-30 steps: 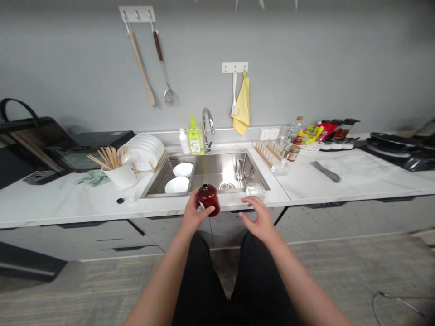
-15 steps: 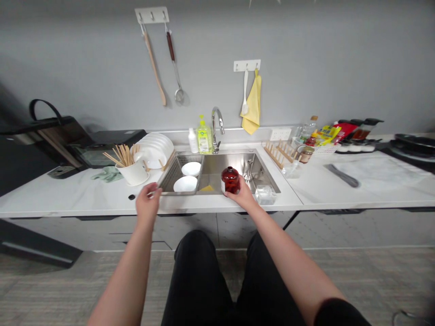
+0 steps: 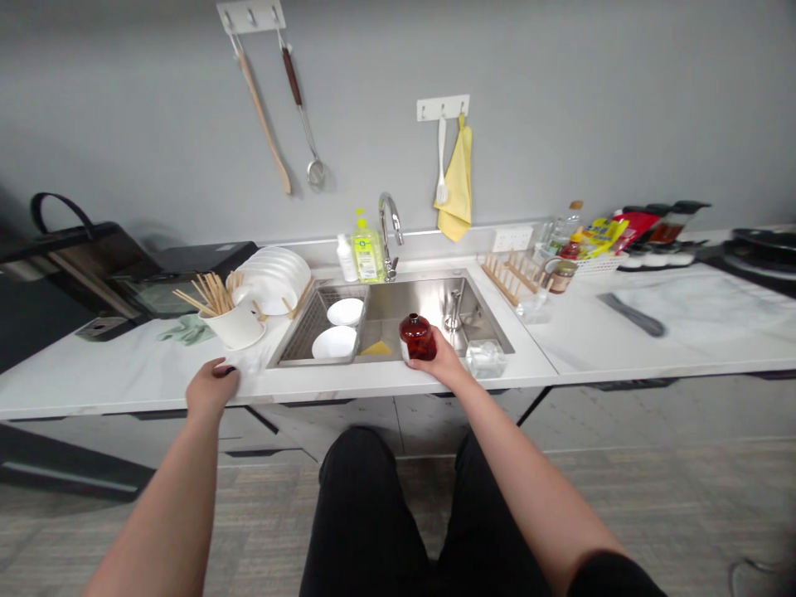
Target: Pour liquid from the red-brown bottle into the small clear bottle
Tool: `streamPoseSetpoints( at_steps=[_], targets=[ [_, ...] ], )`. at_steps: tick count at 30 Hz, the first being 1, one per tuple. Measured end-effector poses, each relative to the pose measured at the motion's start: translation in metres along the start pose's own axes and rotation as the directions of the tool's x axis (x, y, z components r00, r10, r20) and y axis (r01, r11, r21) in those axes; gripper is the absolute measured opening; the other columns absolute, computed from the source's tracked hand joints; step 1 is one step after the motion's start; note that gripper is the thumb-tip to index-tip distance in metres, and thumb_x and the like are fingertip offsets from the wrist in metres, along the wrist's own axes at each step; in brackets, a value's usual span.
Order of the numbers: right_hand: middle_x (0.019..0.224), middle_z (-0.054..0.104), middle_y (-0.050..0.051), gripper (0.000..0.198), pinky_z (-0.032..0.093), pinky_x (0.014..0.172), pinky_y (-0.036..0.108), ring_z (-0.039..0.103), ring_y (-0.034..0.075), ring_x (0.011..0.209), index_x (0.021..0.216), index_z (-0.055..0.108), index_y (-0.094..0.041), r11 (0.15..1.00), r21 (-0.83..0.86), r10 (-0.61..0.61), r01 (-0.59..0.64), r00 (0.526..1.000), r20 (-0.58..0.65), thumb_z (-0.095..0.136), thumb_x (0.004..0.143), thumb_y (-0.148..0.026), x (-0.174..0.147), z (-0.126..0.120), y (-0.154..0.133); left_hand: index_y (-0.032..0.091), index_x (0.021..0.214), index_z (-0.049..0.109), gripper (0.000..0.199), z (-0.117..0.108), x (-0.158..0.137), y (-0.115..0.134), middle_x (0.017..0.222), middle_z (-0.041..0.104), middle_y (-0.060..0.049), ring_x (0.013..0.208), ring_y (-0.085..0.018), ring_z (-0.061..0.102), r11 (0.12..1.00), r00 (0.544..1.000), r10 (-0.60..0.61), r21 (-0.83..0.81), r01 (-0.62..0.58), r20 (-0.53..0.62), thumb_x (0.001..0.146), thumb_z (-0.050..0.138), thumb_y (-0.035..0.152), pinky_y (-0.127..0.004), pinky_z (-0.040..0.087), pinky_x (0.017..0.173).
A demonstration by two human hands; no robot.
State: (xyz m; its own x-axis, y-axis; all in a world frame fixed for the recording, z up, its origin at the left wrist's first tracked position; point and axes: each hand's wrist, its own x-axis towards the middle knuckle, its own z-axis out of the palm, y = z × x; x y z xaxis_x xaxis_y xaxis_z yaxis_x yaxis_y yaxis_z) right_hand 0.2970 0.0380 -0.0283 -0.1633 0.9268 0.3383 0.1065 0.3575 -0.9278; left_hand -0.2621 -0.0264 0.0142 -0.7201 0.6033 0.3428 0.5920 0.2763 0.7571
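Observation:
My right hand [image 3: 443, 361] is closed round a dark red glass bottle [image 3: 416, 337] with a pale label, held upright at the front rim of the sink. The bottle's neck is uncapped. Over on the left counter, my left hand [image 3: 210, 388] has its thumb and fingers at a small black cap [image 3: 230, 370], which looks pinched between them. Behind that hand stands a white holder [image 3: 240, 328] full of wooden chopsticks [image 3: 217, 293]. In the sink [image 3: 407, 298], a grey basket [image 3: 311, 319] holds two white bowls [image 3: 336, 342].
A clear plastic box [image 3: 486, 358] sits at the sink's front right corner. White plates [image 3: 274, 274] stand in a rack beyond the chopsticks. Soap bottles [image 3: 368, 253] and the tap [image 3: 386, 224] are behind the sink. A wooden rack [image 3: 507, 282] and jar [image 3: 561, 276] lie to the right.
My left hand has moved left and down from the sink basket's corner to the black cap. My right hand still holds the bottle in nearly the same place. The view has shifted slightly.

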Motion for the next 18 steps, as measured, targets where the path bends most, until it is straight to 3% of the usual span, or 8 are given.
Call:
streamPoseSetpoints(
  at_steps=[3, 7, 8, 10, 12, 15, 18],
  targets=[
    [0.134, 0.082, 0.008, 0.100, 0.059, 0.117, 0.057, 0.079, 0.036, 0.123, 0.152, 0.059, -0.028, 0.999, 0.007, 0.037, -0.037, 0.999, -0.004, 0.105, 0.065, -0.039, -0.001, 0.000, -0.005, 0.022, 0.101, 0.074, 0.029, 0.001, -0.004, 0.009, 0.078, 0.069, 0.001, 0.089, -0.029, 0.071, 0.998, 0.997, -0.064, 0.003, 0.064, -0.033, 0.076, 0.087, 0.030, -0.056, 0.058, 0.105],
    [0.134, 0.082, 0.007, 0.100, 0.058, 0.118, 0.058, 0.080, 0.036, 0.123, 0.153, 0.058, -0.028, 0.999, 0.020, 0.048, -0.048, 0.999, -0.002, 0.105, 0.065, -0.036, -0.002, -0.001, -0.007, 0.022, 0.127, 0.080, 0.048, 0.020, -0.034, 0.049, 0.104, 0.081, -0.003, 0.099, -0.026, 0.075, 0.992, 1.000, 0.025, -0.127, -0.026, -0.009, 0.088, 0.081, 0.049, -0.045, 0.061, 0.102],
    [0.134, 0.082, 0.007, 0.100, 0.058, 0.117, 0.058, 0.079, 0.036, 0.123, 0.154, 0.057, -0.029, 0.999, 0.021, 0.047, -0.046, 0.999, -0.003, 0.104, 0.066, -0.036, -0.001, -0.001, -0.007, 0.022, 0.131, 0.081, 0.051, 0.029, -0.048, 0.067, 0.106, 0.082, -0.004, 0.099, -0.025, 0.076, 0.980, 0.997, 0.071, -0.187, -0.064, 0.031, 0.089, 0.080, 0.051, -0.042, 0.062, 0.101],
    [0.135, 0.081, 0.008, 0.100, 0.057, 0.117, 0.057, 0.079, 0.036, 0.124, 0.154, 0.057, -0.028, 0.999, 0.018, 0.044, -0.044, 0.999, -0.011, 0.104, 0.066, -0.036, -0.001, -0.001, -0.006, 0.017, 0.134, 0.082, 0.057, 0.047, -0.081, 0.110, 0.106, 0.083, -0.007, 0.101, -0.027, 0.077, 0.884, 0.976, 0.177, -0.457, -0.101, 0.128, 0.086, 0.082, 0.047, -0.045, 0.061, 0.104],
    [0.135, 0.082, 0.008, 0.099, 0.058, 0.116, 0.056, 0.079, 0.036, 0.124, 0.153, 0.058, -0.028, 0.999, 0.015, 0.044, -0.044, 0.999, -0.015, 0.104, 0.066, -0.036, -0.001, 0.000, -0.006, 0.017, 0.133, 0.083, 0.057, 0.066, -0.117, 0.157, 0.103, 0.081, -0.008, 0.098, -0.028, 0.077, 0.780, 0.927, 0.290, -0.620, -0.084, 0.239, 0.086, 0.084, 0.049, -0.047, 0.062, 0.102],
    [0.136, 0.082, 0.007, 0.097, 0.060, 0.114, 0.054, 0.079, 0.034, 0.123, 0.151, 0.058, -0.029, 0.998, 0.056, 0.041, -0.040, 0.999, -0.016, 0.104, 0.066, -0.037, -0.002, 0.002, -0.006, 0.019, 0.117, 0.087, 0.043, 0.093, -0.165, 0.221, 0.118, 0.080, -0.011, 0.103, -0.029, 0.078, 0.670, 0.839, 0.454, -0.736, -0.098, 0.301, 0.084, 0.090, 0.047, -0.048, 0.062, 0.104],
    [0.137, 0.081, 0.007, 0.098, 0.060, 0.116, 0.053, 0.079, 0.033, 0.124, 0.151, 0.057, -0.029, 0.996, 0.089, 0.034, -0.032, 0.999, -0.025, 0.104, 0.065, -0.038, -0.002, 0.003, -0.007, 0.021, 0.108, 0.084, 0.032, 0.118, -0.193, 0.268, 0.115, 0.081, -0.009, 0.109, -0.029, 0.078, 0.593, 0.789, 0.514, -0.804, -0.043, 0.337, 0.082, 0.090, 0.039, -0.046, 0.062, 0.106]
  ],
)
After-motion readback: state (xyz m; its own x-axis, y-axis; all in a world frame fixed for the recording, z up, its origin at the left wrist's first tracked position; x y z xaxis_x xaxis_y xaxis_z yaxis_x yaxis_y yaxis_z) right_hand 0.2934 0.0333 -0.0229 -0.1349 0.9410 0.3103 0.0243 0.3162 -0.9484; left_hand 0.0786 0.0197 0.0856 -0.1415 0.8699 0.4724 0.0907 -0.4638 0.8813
